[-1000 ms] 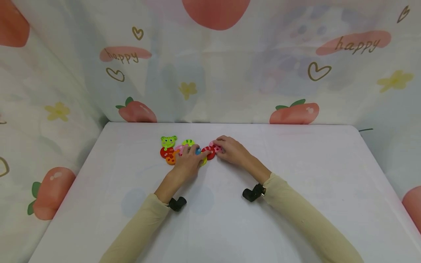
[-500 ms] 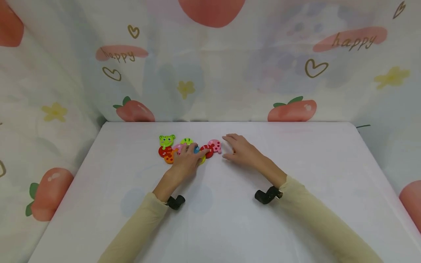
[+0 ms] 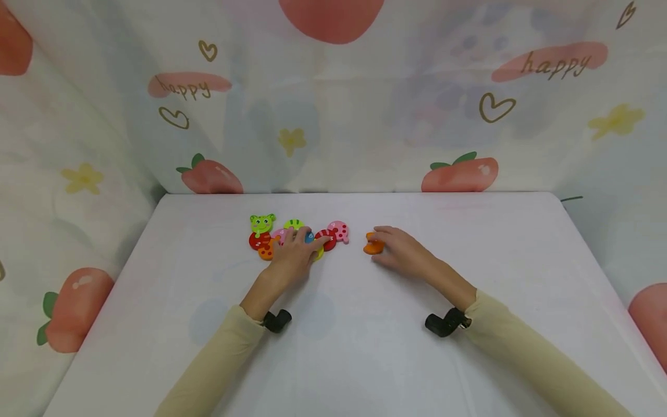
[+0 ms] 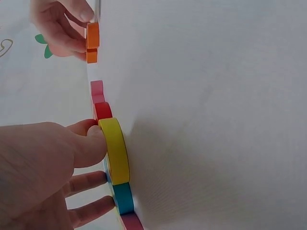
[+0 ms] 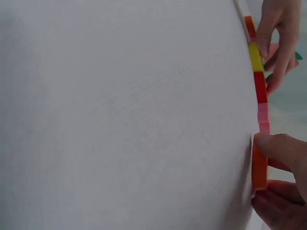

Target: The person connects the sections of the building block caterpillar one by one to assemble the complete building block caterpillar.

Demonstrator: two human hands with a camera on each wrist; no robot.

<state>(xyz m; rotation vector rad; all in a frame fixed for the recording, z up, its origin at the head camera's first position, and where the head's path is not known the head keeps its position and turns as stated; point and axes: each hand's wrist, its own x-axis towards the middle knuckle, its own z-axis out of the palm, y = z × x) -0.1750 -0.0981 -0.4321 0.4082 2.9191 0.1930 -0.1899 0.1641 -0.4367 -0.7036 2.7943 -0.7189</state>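
Note:
A joined row of colourful wooden caterpillar puzzle pieces lies on the white table. Its green head piece (image 3: 261,222) is at the left end and a pink spotted piece (image 3: 339,231) at the right end. My left hand (image 3: 289,259) rests on the middle of the row with fingers spread, hiding part of several pieces. In the left wrist view its thumb touches the edge of the yellow piece (image 4: 115,151). To the right of the row, my right hand (image 3: 405,250) holds a separate orange puzzle piece (image 3: 372,247) between thumb and fingers, a short gap from the pink one.
The white table (image 3: 333,353) extends in front and to both sides of the puzzle row. A patterned cloth (image 3: 333,133) stands behind the table's far edge and another side of it along the left. Each wrist carries a small black camera (image 3: 442,324).
My right hand lets go of the pink end piece, moves right and takes hold of the orange piece. My left hand stays on the row.

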